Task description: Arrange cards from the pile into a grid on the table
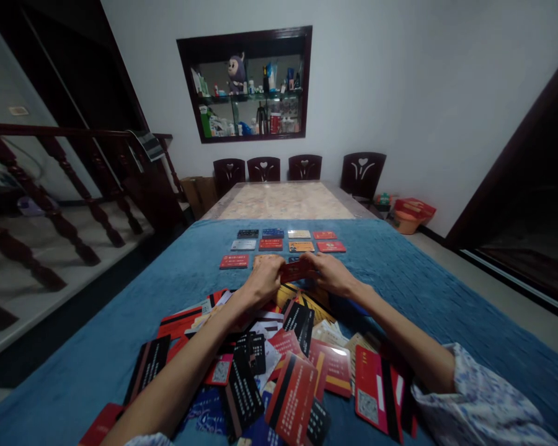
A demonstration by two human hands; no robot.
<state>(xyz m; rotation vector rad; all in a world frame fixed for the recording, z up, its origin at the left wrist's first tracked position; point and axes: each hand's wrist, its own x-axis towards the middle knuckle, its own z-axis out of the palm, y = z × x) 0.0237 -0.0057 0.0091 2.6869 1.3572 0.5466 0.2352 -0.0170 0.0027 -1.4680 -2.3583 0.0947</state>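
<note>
Between my two hands, above the far edge of a loose heap of cards, is a dark red card. My left hand grips its left end with closed fingers, and my right hand pinches the right end. Beyond them, cards lie in neat rows, among them a red card, an orange card and a silver card. Under my forearms spreads the heap, with a red striped card, a black card and a red card with a square code. My hands partly hide the nearest row.
A blue cloth covers the near part of the long table. Dark chairs stand at its far end. A wooden railing runs along the left. An orange bucket sits on the floor at right.
</note>
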